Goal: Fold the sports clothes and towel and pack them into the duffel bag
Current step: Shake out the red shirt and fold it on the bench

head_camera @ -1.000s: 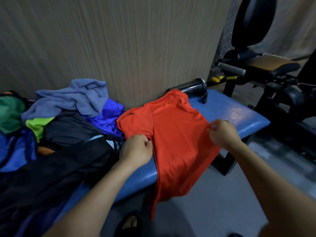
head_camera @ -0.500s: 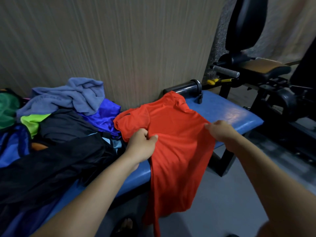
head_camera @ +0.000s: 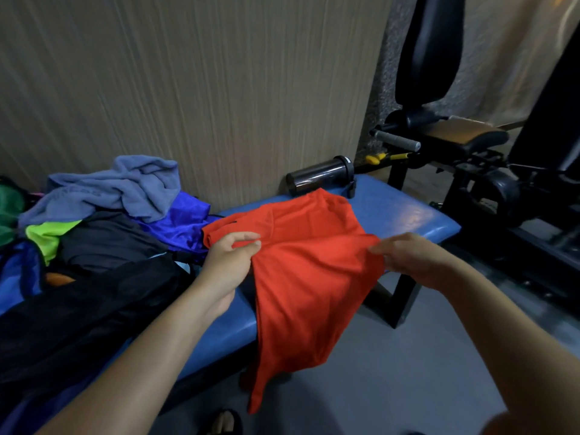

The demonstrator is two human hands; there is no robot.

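A red T-shirt point(head_camera: 309, 271) lies over the blue padded bench point(head_camera: 405, 211), its lower half hanging past the front edge toward the floor. My left hand point(head_camera: 227, 259) pinches the shirt's left edge near the sleeve. My right hand point(head_camera: 408, 255) grips its right edge and holds it slightly lifted. A grey-blue towel point(head_camera: 125, 186) sits crumpled on a pile of clothes at the left: a shiny blue garment point(head_camera: 182, 224), a neon green one point(head_camera: 50, 233) and a dark grey one point(head_camera: 103, 243). A black and blue duffel bag point(head_camera: 69, 312) lies at the lower left.
A dark bottle point(head_camera: 320, 177) lies on its side at the bench's back edge against the wood-panel wall. Black gym equipment point(head_camera: 489, 183) stands to the right of the bench. Grey floor lies in front, with my sandalled foot point(head_camera: 222, 422) at the bottom.
Both hands have shifted along the shirt's side edges and lifted them a little; the left hand went from a closed fist to a pinch, and the shirt hangs further over the bench's front.
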